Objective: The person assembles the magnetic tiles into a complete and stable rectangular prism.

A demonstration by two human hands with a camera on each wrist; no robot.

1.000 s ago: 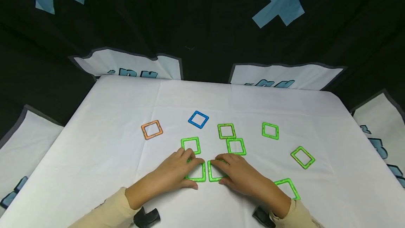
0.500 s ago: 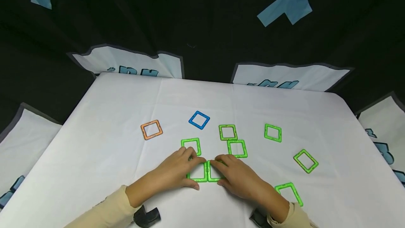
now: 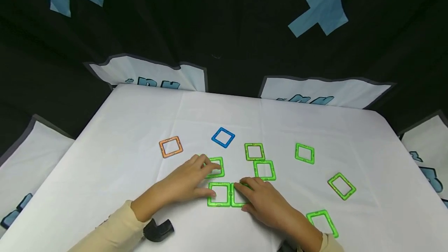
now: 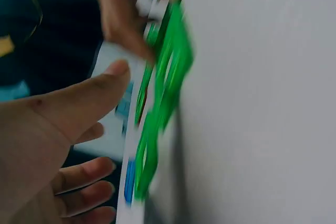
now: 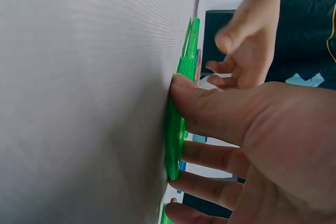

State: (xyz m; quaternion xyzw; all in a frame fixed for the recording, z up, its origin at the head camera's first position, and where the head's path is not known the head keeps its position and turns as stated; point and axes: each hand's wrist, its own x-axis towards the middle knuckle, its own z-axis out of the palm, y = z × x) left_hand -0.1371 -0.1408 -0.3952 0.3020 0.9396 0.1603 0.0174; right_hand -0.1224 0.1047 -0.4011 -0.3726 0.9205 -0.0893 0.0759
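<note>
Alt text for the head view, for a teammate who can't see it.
The right hand grips the right one of two green square frames lying edge to edge on a white table. The left hand is over another green frame beyond them, contact unclear. More green frames, an orange frame and a blue frame lie around.

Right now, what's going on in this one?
A person's right hand holds a green frame flat on the white table, edge to edge with a second green frame. The left hand holds nothing, its fingers over a third green frame. An orange frame and a blue frame lie farther off.
</note>
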